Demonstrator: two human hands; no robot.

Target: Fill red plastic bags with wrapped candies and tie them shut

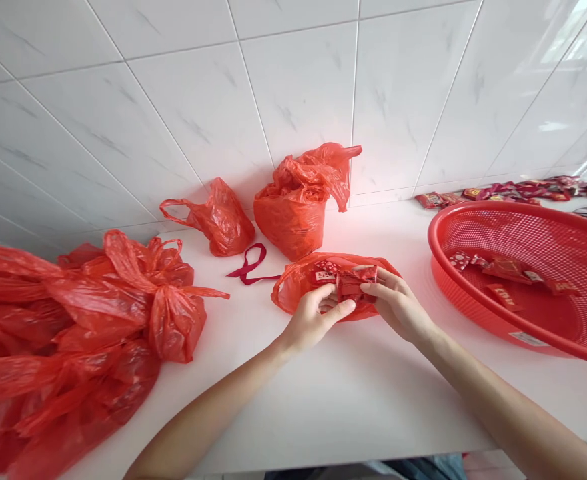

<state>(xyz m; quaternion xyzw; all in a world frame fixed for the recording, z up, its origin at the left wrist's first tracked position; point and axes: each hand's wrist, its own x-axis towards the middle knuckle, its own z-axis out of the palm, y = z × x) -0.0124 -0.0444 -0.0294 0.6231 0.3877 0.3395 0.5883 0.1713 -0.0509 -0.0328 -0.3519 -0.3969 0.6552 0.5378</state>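
Both my hands meet over a small red plastic bag (293,290) lying on the white counter (353,387). My left hand (313,320) pinches the near edge of a small red wrapped packet (354,285), thumb and fingers closed on it. My right hand (396,303) grips the same packet from the right side, fingers curled over its top. More small red-and-white packets (325,271) show inside the open bag just behind my fingers.
A pile of tied red plastic bags (73,347) fills the left side. Two filled red bags (293,200) (218,217) stand against the tiled wall, with a dark red ribbon (251,267) between them. A red mesh basket (528,280) holding several packets sits on the right; more packets (503,192) lie behind it.
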